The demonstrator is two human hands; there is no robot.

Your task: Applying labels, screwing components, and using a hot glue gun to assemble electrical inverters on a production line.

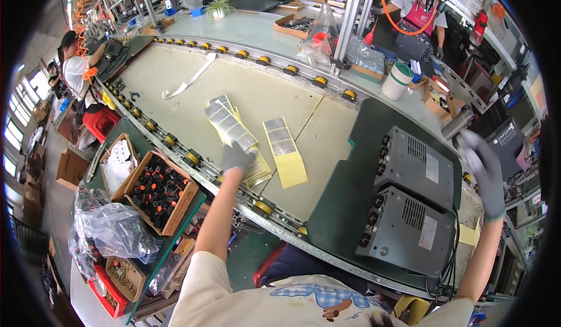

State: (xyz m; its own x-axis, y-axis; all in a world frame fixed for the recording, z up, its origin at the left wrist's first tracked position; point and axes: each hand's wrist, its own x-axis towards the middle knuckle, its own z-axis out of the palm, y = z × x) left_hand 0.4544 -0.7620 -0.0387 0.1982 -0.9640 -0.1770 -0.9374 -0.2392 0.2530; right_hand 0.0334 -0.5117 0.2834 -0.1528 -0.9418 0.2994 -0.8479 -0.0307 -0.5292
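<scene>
My left hand [237,158], in a grey glove, rests on a stack of yellow-backed label sheets [225,119] with silver labels, its fingers spread over the sheets. To the right of that stack lies a separate label sheet [283,149], part silver and part bare yellow backing. My right hand [486,172], also gloved in grey, is raised at the right beside two dark grey metal boxes. Motion smears its fingers, and a pale blur at them cannot be made out. The farther box [418,163] and the nearer box [409,230] each carry vents and a pale label.
The boxes sit on a dark green board [342,210] across the roller line [263,207]. A white strip [190,81] curls on the worktop. At left stand a carton of black-and-orange parts [160,192] and plastic bags [117,227]. Other people work at far left and far right.
</scene>
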